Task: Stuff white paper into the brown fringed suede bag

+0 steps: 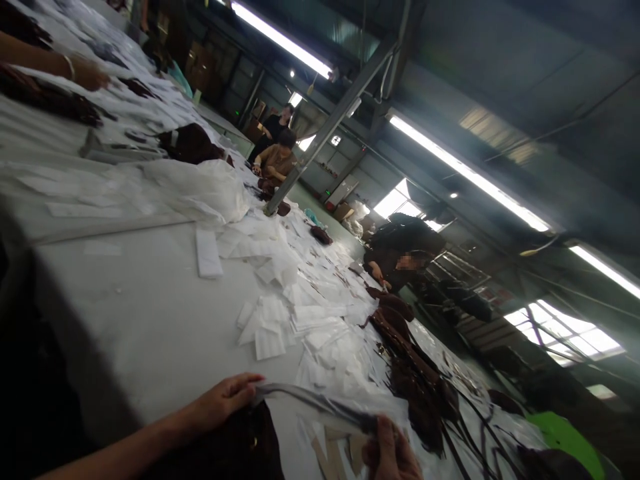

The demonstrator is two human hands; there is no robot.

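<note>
Dim workshop with fluorescent tubes (470, 173) overhead and a long white bench (165, 320) running aslant beneath. Toward the bench's left end, a co-worker's forearm (40, 57) with a pale band, the hand too blurred to judge, near dark brown pieces (47, 97). Next, a dark brown bundle (193, 143) beside a heap of clear plastic film (200, 190), with a white packet (209, 253) just in front, in from the near edge. Over the near edge, left hand (227, 400) with thumb and fingers closed on one end of a thin greyish strip (320, 400), above a dark brown article (240, 447) with a small bright glint; no telling whether joined to the strip. Loose white sheets (273, 327) over the bench's middle; past the far edge, a person in a brown top (275, 163) and another in black (273, 127). Strip extending in a slight curve above tan offcuts (334, 453) to the right hand (391, 457), gripping the other end between thumb and fingers. Along the far edge farther right, a person in dark clothing (400, 240), leaning in, then dark brown leathery goods (405, 360) with long straps. Toward the right end, something bright green (567, 437), too unclear to name.
</note>
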